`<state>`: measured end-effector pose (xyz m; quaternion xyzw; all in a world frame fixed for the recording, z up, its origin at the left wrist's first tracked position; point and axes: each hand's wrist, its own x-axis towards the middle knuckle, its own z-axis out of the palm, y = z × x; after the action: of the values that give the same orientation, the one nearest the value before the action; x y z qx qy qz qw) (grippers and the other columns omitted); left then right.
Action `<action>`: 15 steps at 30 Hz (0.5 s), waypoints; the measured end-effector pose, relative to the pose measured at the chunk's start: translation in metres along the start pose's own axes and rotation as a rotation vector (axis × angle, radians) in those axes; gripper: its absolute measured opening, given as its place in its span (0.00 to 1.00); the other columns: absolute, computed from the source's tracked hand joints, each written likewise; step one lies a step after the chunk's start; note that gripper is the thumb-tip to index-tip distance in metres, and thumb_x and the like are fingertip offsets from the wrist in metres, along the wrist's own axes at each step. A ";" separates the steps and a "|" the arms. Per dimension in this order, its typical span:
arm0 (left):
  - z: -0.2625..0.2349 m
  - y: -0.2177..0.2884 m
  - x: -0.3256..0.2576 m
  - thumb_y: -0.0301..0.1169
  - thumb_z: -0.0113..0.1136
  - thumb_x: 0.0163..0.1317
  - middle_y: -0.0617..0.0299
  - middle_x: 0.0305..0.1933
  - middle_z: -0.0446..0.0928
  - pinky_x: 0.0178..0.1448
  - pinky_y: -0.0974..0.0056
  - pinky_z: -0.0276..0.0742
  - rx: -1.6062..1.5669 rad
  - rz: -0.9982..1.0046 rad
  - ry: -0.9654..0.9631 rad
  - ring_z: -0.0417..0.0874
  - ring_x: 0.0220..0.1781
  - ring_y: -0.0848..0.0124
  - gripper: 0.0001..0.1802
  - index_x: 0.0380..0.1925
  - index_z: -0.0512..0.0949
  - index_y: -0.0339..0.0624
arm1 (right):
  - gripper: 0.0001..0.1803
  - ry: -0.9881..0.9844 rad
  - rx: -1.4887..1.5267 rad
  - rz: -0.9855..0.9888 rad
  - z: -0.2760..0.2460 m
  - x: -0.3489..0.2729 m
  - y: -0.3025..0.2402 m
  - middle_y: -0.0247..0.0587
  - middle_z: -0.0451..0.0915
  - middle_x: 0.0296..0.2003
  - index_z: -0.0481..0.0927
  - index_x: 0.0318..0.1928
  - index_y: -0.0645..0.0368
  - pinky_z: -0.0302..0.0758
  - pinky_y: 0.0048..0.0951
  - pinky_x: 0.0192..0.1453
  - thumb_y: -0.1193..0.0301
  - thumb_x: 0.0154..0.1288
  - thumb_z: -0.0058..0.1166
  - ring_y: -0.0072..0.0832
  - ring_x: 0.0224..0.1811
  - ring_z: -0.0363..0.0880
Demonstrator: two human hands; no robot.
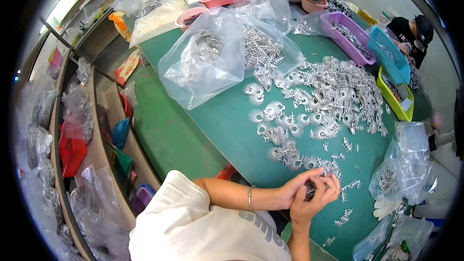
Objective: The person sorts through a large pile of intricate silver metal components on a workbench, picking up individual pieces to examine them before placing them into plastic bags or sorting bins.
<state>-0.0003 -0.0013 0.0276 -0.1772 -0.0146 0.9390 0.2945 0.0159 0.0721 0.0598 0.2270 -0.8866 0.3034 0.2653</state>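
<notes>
My left hand (292, 191), with a bracelet on its wrist, and my right hand (320, 196) are cupped together over the near part of the table. Between them they hold a dark grey bundle of small metal pieces (310, 190), mostly covered by the fingers. Just beyond my fingertips lie silver fan-shaped metal pieces (290, 151), which run into a broad heap of silver metal parts (340, 92). Small branched metal pieces (343, 217) lie scattered to the right of my hands.
Open clear plastic bags (203, 75) of metal parts stand on the green table (212, 121). Purple (348, 36), blue (388, 50) and lime-green baskets (397, 94) line its far right, near another person (408, 36). Shelves with bagged parts (77, 116) run along the left.
</notes>
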 end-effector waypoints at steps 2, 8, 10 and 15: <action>-0.004 0.006 0.001 0.44 0.55 0.61 0.68 0.37 0.74 0.46 0.71 0.72 -0.088 -0.037 -0.150 0.74 0.40 0.77 0.14 0.37 0.74 0.47 | 0.19 -0.062 -0.011 -0.025 0.000 0.003 -0.007 0.49 0.68 0.46 0.74 0.42 0.64 0.57 0.50 0.60 0.62 0.58 0.50 0.50 0.57 0.61; -0.029 0.035 -0.013 0.44 0.57 0.58 0.69 0.34 0.75 0.42 0.69 0.73 -0.647 -0.331 -0.283 0.75 0.36 0.75 0.14 0.38 0.76 0.50 | 0.15 0.006 0.196 -0.132 0.019 0.016 -0.019 0.52 0.70 0.48 0.75 0.43 0.62 0.57 0.51 0.60 0.66 0.59 0.47 0.50 0.55 0.64; -0.024 0.045 -0.031 0.44 0.57 0.58 0.68 0.33 0.75 0.42 0.69 0.73 -0.847 -0.413 -0.260 0.75 0.36 0.74 0.14 0.38 0.76 0.50 | 0.15 -0.025 0.254 -0.145 0.025 0.019 -0.026 0.53 0.71 0.48 0.74 0.45 0.64 0.60 0.50 0.59 0.70 0.59 0.47 0.50 0.53 0.67; 0.007 0.082 -0.089 0.36 0.57 0.54 0.58 0.41 0.73 0.40 0.63 0.74 -0.142 0.347 0.025 0.74 0.39 0.66 0.18 0.45 0.72 0.47 | 0.19 0.034 0.460 -0.099 0.018 0.005 -0.016 0.52 0.69 0.48 0.66 0.52 0.68 0.64 0.40 0.54 0.76 0.59 0.46 0.43 0.51 0.68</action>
<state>0.0204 -0.1184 0.0521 -0.2089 -0.0467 0.9700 0.1149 0.0154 0.0476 0.0569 0.3195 -0.7771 0.4881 0.2361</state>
